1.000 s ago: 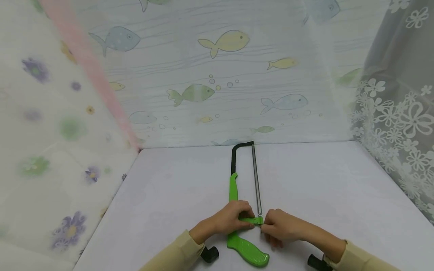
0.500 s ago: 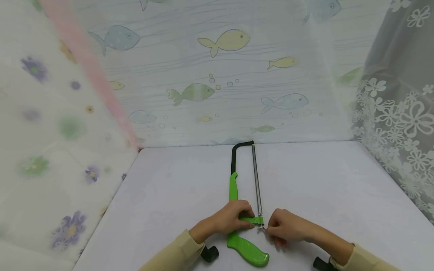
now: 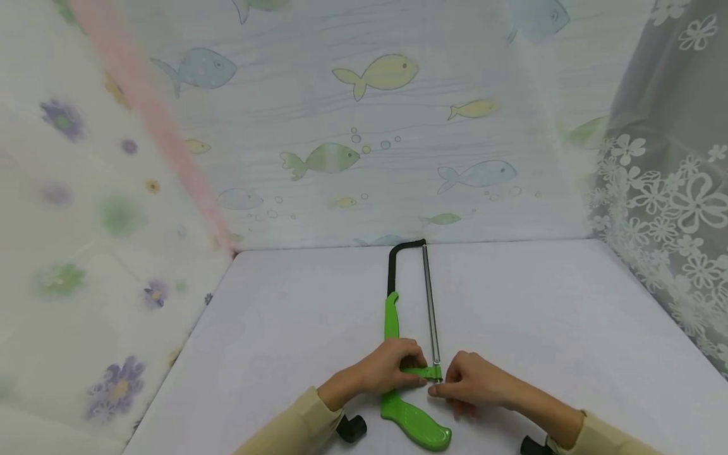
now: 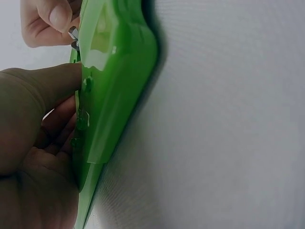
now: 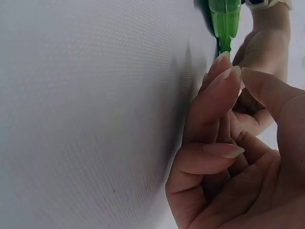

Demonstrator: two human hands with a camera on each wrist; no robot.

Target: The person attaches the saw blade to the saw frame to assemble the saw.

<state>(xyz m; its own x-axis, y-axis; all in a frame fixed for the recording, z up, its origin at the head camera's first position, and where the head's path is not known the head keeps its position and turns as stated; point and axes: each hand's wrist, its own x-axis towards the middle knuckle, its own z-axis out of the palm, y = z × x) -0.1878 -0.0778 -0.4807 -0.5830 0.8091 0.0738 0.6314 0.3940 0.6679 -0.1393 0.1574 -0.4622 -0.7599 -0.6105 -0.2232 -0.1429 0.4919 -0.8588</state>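
Note:
A hacksaw (image 3: 391, 319) with a green handle and black front frame lies on the white table, its blade (image 3: 430, 303) on the right side. My left hand (image 3: 387, 366) grips the green frame near the short crosspiece (image 3: 429, 373) that bears the blade's near end. Just below that crosspiece, my right hand (image 3: 474, 379) pinches at a small metal wing nut (image 4: 74, 34) with thumb and finger. In the head view the thumb covers most of the nut. The right wrist view shows the thumb and fingertips close together, with the nut hidden.
The white table (image 3: 284, 316) extends around the saw. A fish-print curtain (image 3: 370, 126) hangs behind it, with floral cloth (image 3: 114, 284) at left and lacy sheer fabric (image 3: 671, 189) at right. Black wrist devices (image 3: 351, 428) sit under both forearms.
The right hand moved slightly off the wing nut to the right, then came back left onto it with the thumb across. The left hand and saw stay put.

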